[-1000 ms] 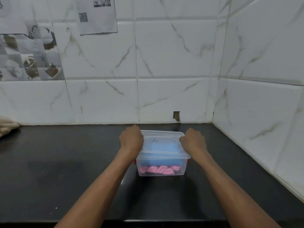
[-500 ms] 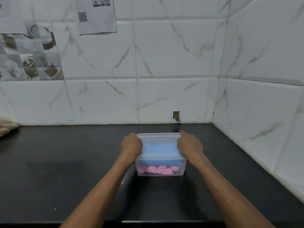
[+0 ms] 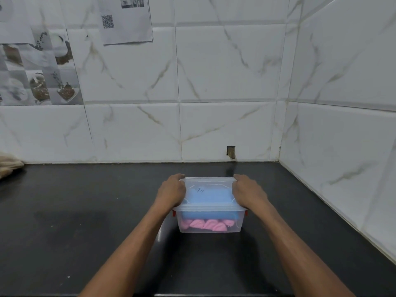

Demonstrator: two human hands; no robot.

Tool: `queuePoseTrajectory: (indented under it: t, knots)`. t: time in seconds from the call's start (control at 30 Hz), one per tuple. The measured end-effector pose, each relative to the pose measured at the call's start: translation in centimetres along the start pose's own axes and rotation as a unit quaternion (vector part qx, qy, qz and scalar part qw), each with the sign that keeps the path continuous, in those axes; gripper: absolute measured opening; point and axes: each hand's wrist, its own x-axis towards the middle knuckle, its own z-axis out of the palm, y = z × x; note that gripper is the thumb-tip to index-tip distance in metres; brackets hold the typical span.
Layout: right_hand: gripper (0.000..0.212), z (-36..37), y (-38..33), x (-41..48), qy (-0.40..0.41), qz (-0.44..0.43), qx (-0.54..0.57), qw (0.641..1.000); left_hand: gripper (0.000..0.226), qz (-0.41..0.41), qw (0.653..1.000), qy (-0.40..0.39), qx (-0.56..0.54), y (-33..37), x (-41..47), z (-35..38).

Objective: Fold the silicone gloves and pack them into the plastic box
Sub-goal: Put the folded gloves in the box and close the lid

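A clear plastic box point(image 3: 210, 229) stands on the black counter point(image 3: 85, 211), with its clear lid point(image 3: 209, 184) lying on top. Through the wall I see a blue silicone glove point(image 3: 209, 198) folded on top and a pink silicone glove point(image 3: 205, 225) beneath it. My left hand point(image 3: 171, 192) grips the lid's left edge, fingers curled over it. My right hand point(image 3: 248, 192) grips the lid's right edge the same way. Small red latches point(image 3: 174, 213) show at both sides under my hands.
White marble tiled walls point(image 3: 214, 103) close the counter at the back and on the right, forming a corner. A brownish cloth point(image 3: 8, 166) lies at the far left edge. A paper sheet with a QR code point(image 3: 126, 20) hangs on the wall.
The lid has settled flat onto the box. Both hands shifted from its raised near part to its left and right edges and now press down there.
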Motion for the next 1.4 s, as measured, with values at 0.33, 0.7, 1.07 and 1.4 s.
queuePoseTrajectory:
  t: [0.33, 0.7, 1.07, 1.4]
  knots:
    - [0.049, 0.4, -0.1, -0.3, 0.022, 0.008, -0.002, 1.000, 0.081, 0.247, 0.904, -0.229, 0.262, 3.4, 0.0, 1.1]
    - [0.047, 0.6, 2.8, -3.0, -0.107, 0.229, 0.506, 0.825, 0.110, 0.262, 0.889, -0.253, 0.278, 5.3, 0.2, 2.7]
    - [0.036, 0.7, 0.2, -2.7, 0.050, 0.135, 0.239, 0.960, 0.111, 0.251, 0.902, -0.248, 0.249, 5.7, 0.0, 3.1]
    - [0.037, 0.3, -0.3, -2.7, 0.061, 0.126, 0.195, 0.971, 0.105, 0.271, 0.886, -0.255, 0.278, 7.0, -0.3, 4.0]
